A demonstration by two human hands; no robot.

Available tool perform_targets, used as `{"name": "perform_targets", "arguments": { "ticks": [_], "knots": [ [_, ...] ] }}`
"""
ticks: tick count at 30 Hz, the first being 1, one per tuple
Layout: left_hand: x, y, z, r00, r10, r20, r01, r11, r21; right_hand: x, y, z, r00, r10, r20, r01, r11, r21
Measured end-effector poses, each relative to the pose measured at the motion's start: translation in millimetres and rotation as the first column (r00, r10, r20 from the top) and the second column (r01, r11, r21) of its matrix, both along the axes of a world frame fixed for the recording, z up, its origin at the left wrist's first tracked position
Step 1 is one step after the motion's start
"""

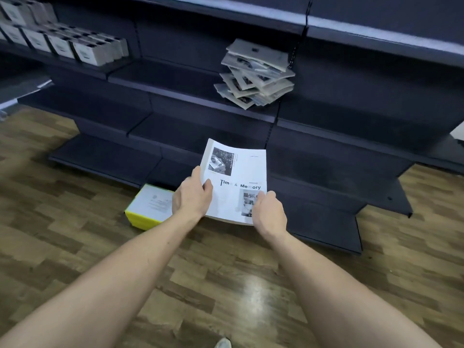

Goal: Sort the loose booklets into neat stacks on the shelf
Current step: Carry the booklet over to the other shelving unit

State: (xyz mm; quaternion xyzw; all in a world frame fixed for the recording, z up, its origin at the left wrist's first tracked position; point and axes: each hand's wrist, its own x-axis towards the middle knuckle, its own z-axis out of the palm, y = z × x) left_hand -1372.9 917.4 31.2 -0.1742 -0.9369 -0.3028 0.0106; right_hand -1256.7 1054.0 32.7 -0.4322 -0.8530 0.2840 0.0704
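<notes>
1. Holding a white booklet [236,172] at the centre of the frame, both hands grip its near end: the left hand [193,194] pinches the left edge with thumb on the cover, and the right hand [268,212] curls round the lower right corner.
2. Its cover reads "Time & Memory" and bears two greyish photographs, one upper left and one lower right; the sheet bows slightly and is held in the air in front of the lower shelves.
3. Above it, right of centre in the upper frame, a messy pile of booklets [256,74] leans askew on a dark shelf [175,84], its lowest copies jutting over the shelf's front edge.
4. Just left of the left hand, a yellow-edged stack [148,209] with a white top lies on the floor beside the lowest shelf.
5. At the upper left, rows of grey-white boxes [62,43] stand in line on a higher shelf.
6. Wood-patterned floor [62,234] fills the lower frame, and a shoe tip [223,343] shows at the bottom edge.
</notes>
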Motion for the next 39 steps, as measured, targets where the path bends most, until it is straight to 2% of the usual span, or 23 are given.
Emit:
{"name": "perform_targets", "arguments": {
  "ticks": [13,28,39],
  "knots": [
    [-105,121,14,1.0,-0.018,-0.007,0.018,0.999,0.046,-108,121,10,0.998,-0.031,-0.058,0.035,0.998,0.059],
    [-306,244,63,0.991,-0.114,-0.069,0.122,0.984,0.128,-299,234,59,0.981,-0.098,-0.168,0.124,0.981,0.15],
    [-369,296,80,0.982,-0.149,-0.112,0.163,0.979,0.122,-352,278,72,0.965,-0.154,-0.212,0.191,0.967,0.17]
  ]
}}
